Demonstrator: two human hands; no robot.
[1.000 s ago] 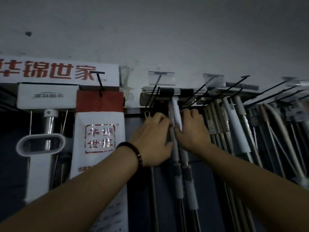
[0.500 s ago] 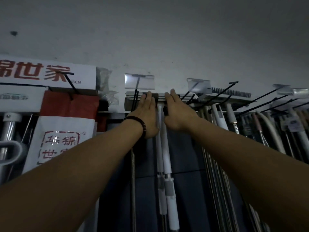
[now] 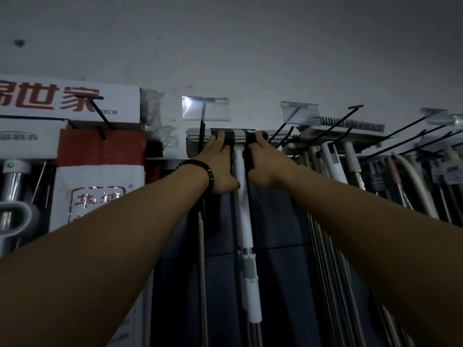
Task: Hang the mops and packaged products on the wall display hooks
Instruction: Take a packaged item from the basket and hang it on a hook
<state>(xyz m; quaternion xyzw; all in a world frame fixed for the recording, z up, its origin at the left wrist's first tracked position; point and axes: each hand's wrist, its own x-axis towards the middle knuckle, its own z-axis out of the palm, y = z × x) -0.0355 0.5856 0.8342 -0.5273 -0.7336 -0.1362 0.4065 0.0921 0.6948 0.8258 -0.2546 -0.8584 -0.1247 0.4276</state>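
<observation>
Here, at twelve o'clock, we hold the mop [image 3: 244, 221] up on the wall [image 3: 250, 58], our left hand [image 3: 220, 166] laid with nearly straight fingers on its head [image 3: 195, 141] at eleven, our right hand [image 3: 265, 161] curled over it at one.

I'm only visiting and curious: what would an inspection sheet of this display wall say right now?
Surface: dark wall panel fitted with black hooks.
Job's things: flat mop head up at hook height, its white handle hanging down; red and white package hung at left; row of mops at right.
Clutter: crumpled clear plastic beside the white box.
Hands: left hand lies flat on the mop head; right hand is on it too, grip unclear.
Cables: nothing seen.
Surroundings: grey wall above; clear tag holders; dim light.
</observation>
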